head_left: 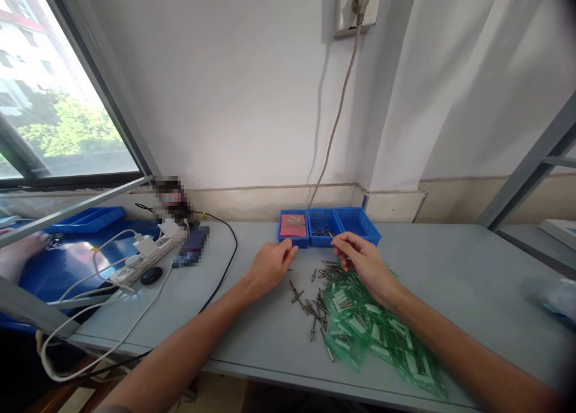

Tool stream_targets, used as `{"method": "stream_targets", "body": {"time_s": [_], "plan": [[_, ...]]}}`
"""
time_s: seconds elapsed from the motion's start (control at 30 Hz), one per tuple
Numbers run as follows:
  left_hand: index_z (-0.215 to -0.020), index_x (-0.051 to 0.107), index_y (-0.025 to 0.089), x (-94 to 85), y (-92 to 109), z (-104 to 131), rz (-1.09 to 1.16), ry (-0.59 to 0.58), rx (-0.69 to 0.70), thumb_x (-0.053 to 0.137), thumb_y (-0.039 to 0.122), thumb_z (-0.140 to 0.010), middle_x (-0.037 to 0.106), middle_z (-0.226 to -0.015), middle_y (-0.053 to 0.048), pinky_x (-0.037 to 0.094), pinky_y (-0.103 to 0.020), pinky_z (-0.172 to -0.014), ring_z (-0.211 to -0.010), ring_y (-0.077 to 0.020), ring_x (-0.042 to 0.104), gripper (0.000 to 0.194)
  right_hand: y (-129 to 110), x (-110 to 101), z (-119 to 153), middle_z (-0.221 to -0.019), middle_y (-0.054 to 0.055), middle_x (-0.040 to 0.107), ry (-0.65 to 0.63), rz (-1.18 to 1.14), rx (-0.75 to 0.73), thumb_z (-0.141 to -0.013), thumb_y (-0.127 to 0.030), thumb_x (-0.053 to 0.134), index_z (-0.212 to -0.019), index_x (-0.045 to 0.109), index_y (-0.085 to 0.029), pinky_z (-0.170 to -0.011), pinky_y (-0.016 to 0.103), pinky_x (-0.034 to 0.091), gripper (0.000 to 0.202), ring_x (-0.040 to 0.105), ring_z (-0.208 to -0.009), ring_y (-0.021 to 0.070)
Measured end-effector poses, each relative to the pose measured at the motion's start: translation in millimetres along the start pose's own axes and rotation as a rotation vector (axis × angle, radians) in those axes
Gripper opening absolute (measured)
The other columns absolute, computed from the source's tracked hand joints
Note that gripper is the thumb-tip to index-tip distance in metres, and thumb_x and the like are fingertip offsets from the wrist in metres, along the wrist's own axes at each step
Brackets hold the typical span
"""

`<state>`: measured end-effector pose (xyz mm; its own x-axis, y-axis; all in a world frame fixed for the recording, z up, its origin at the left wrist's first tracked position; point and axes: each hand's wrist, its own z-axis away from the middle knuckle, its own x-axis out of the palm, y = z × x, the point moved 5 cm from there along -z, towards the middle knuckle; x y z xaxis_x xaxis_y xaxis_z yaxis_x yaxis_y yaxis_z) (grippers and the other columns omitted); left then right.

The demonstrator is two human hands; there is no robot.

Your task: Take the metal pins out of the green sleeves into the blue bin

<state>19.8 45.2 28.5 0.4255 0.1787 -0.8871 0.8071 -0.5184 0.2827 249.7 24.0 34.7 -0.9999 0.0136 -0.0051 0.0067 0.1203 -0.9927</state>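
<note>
Rivets (312,330) lie loose beside green bags (355,323) on the grey table (252,341) — probably light, stiff and slick, best taken by the thicker body. They look silvery and slim, with thin pins. The left hand (272,263) has curled fingers, contents impossible to tell; the right pinches what seems a single rivet (332,235) at the middle blue tray (319,242) — more lie inside

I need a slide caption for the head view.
Left hand and right hand near blue trays, loose rivets and green bags on a desk.
</note>
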Motion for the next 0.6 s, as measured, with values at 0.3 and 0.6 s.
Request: {"method": "stream_targets", "body": {"time_s": [0.3,0.6], "plan": [[-0.086,0.052,0.023,-1.9,2.7,-0.4,-0.033,-0.010,0.010,0.032,0.041,-0.113,0.063,-0.073,0.000,0.036,-0.031,-0.073,-0.067,-0.0196,0.056,0.038,5.4,-0.1,-1.5,-0.081,0.000,0.062,-0.012,0.000,0.009,-0.085,-0.062,0.075,-0.087,0.068,-0.023,-0.053,0.029,0.041,0.040,0.048,-0.059,0.0136],[-0.083,0.052,0.024,-3.8,3.7,-0.8,-0.009,-0.030,-0.003,0.035,0.044,-0.113,0.062,-0.070,0.002,0.039,-0.031,-0.076,-0.065,-0.0190,0.056,0.040,5.1,-1.4,-0.7,-0.071,-0.002,0.056,0.027,-0.047,0.023,-0.082,-0.059,0.079,-0.083,0.062,-0.024,-0.054,0.030,0.042,0.039,0.048,-0.059,0.0151]]}}
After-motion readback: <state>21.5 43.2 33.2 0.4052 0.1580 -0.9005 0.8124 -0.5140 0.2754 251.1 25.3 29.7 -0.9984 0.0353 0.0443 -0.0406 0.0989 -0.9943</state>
